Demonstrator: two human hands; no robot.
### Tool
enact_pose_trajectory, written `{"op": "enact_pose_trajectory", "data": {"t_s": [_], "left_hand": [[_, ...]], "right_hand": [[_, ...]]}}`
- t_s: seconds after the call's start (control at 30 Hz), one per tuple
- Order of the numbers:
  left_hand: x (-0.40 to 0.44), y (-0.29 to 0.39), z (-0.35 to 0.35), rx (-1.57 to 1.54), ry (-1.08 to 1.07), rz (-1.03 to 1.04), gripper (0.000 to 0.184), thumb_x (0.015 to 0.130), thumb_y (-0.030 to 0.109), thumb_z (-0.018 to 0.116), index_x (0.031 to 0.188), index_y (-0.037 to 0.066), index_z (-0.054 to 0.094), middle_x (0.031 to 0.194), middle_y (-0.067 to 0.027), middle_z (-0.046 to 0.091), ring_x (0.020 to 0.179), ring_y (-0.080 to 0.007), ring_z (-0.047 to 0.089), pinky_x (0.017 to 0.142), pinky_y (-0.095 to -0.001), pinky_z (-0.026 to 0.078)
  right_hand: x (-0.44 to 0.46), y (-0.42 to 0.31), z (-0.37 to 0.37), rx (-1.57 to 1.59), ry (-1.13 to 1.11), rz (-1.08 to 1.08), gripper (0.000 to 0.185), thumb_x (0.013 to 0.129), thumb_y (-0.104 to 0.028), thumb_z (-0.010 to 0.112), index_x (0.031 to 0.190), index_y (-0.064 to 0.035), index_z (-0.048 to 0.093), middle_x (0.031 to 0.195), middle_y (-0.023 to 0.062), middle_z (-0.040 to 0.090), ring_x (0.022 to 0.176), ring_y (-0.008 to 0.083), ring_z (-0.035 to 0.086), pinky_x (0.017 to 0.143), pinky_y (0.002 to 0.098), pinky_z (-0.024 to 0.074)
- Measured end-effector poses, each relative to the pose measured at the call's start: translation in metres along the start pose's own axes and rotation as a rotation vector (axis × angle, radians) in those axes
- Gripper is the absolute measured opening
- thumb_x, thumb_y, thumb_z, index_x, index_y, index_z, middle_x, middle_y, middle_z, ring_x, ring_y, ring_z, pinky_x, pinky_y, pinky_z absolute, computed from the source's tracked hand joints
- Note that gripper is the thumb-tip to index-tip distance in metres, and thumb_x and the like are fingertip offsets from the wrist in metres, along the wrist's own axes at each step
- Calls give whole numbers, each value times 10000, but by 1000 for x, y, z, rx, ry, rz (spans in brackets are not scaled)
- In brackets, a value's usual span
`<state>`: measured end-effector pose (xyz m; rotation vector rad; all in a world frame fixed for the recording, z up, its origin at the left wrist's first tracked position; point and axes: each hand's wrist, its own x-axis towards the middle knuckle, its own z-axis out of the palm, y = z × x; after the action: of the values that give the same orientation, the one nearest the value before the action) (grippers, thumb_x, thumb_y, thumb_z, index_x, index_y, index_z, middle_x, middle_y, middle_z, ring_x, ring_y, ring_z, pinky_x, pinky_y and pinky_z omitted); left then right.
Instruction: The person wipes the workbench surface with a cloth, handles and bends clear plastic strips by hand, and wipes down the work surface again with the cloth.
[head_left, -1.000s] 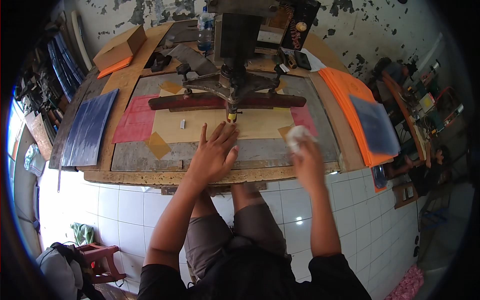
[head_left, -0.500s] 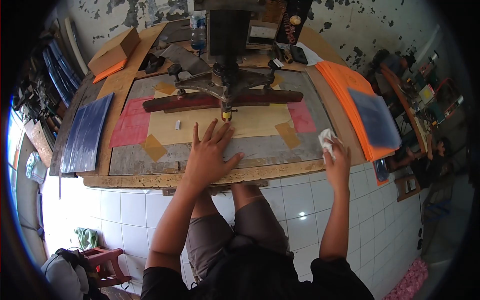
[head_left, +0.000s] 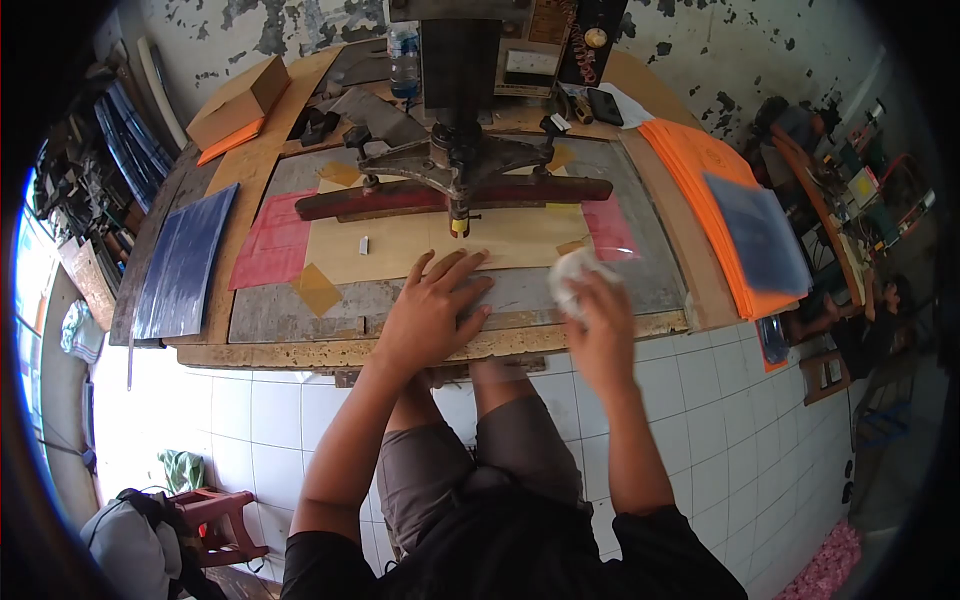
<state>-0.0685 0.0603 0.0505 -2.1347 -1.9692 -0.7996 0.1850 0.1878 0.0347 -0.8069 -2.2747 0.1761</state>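
Note:
My left hand (head_left: 428,312) lies flat at the front of the grey plate (head_left: 275,320), fingers spread and tips on the tan sheet (head_left: 400,260). My right hand (head_left: 603,330), smeared by motion, is closed on a crumpled white cloth (head_left: 572,280) over the plate's right side, close to a strip of brown tape (head_left: 570,247). A red-edged bar (head_left: 370,200) hangs from the press (head_left: 455,160) over the tan sheet. Pink sheets (head_left: 272,245) show at both ends of it. A small white piece (head_left: 364,245) rests on the tan sheet.
Orange sheets (head_left: 690,190) with a clear blue plastic sheet (head_left: 755,235) on top lie at the right. More blue plastic (head_left: 185,265) is at the left, below a cardboard box (head_left: 238,100). A water bottle (head_left: 404,65) and a phone (head_left: 604,107) stand behind. Another person (head_left: 875,325) is at far right.
My right hand has swept left with the white cloth, from the table's right edge onto the plate. My left hand has drawn slightly back toward me and right, still flat.

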Motion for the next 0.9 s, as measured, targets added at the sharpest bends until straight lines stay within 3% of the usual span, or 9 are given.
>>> {"op": "enact_pose_trajectory", "data": {"t_s": [0.1,0.17,0.27,0.37,0.6,0.7,0.77,0.8,0.9], "left_hand": [[1,-4,4,-44,-21,-47,383,971,266,733,1330,131,744,1602,-65,594,1515,-325,503,1293,-602,312],[1,-6,3,-18,-24,-58,385,966,278,740,1328,148,742,1610,-53,589,1526,-327,491,1301,-623,283],[-1,-8,5,-15,-19,-86,387,962,299,749,1328,175,739,1619,-28,584,1542,-325,474,1314,-650,237],[-1,-8,7,-22,-19,-109,387,962,318,758,1328,194,741,1627,-9,579,1555,-324,460,1322,-663,208],[1,-3,5,-34,-18,-124,393,962,355,774,1326,209,743,1629,-3,576,1562,-340,451,1329,-670,181],[2,-3,5,-25,-28,-126,400,962,362,777,1329,207,740,1629,-2,574,1561,-339,450,1329,-671,179],[1,-3,6,-22,-28,-128,409,965,366,777,1341,212,736,1629,-3,572,1560,-338,450,1328,-670,181],[1,-4,7,-20,-30,-127,413,966,368,777,1347,214,734,1629,-4,571,1560,-338,449,1328,-670,182],[-1,-12,11,-25,-25,-97,429,973,370,772,1373,220,725,1640,-8,561,1563,-337,446,1327,-669,184]], "right_hand": [[-22,-59,19,154,-103,-245,634,773,-33,820,1390,-132,712,1528,147,604,1389,398,591,1197,554,449],[-33,-80,31,180,-82,-161,647,787,-37,817,1414,-154,703,1543,141,603,1433,382,578,1213,560,426],[-45,-58,28,166,-130,-300,594,822,-45,808,1396,-166,722,1528,137,622,1442,366,579,1210,574,416],[-65,-12,26,107,20,-319,510,873,-72,780,1372,-172,745,1499,122,647,1429,348,593,1212,597,395],[-59,90,-34,-282,284,248,417,971,-100,687,1387,-120,692,1428,93,667,1406,309,593,1320,646,150],[-51,60,-26,-137,275,251,426,969,-65,678,1394,-103,683,1405,101,678,1392,318,601,1309,615,204],[-46,12,-1,117,206,-15,449,894,-118,786,1339,-108,731,1358,138,700,1369,377,604,1207,569,391],[-48,-15,15,213,106,-127,511,830,-134,840,1333,-126,748,1406,136,674,1367,386,603,1188,569,421],[-49,-72,36,277,-112,-339,628,785,-93,852,1394,-189,730,1494,110,613,1389,348,594,1196,598,413]]}}
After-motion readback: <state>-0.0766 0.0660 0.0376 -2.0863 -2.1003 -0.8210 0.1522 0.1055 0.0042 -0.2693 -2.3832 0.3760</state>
